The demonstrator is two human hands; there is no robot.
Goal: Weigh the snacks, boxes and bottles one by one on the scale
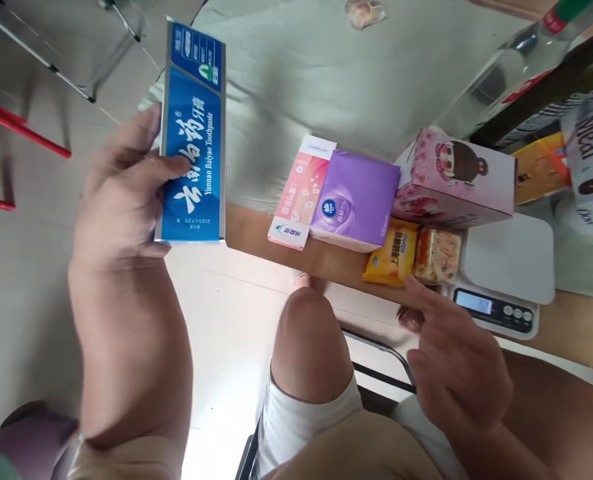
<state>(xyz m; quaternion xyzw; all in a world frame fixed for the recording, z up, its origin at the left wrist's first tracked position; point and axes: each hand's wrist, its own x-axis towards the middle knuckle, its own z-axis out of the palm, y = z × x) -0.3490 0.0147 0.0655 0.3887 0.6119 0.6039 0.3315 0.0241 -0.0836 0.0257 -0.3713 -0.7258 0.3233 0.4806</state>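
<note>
Currently, the left hand (121, 193) holds the blue toothpaste box (192, 133) pinched between thumb and fingers, while the right hand (456, 360) points one loosely extended finger at the snack packet (437, 255).

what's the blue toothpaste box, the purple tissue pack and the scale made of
The blue toothpaste box, held in the left hand, looks like glossy printed cardboard: flat faces, crisp edges. The purple tissue pack seems to be soft plastic film with a slight sheen and rounded sides. The scale looks like smooth white hard plastic, though its top could be glass.
</note>
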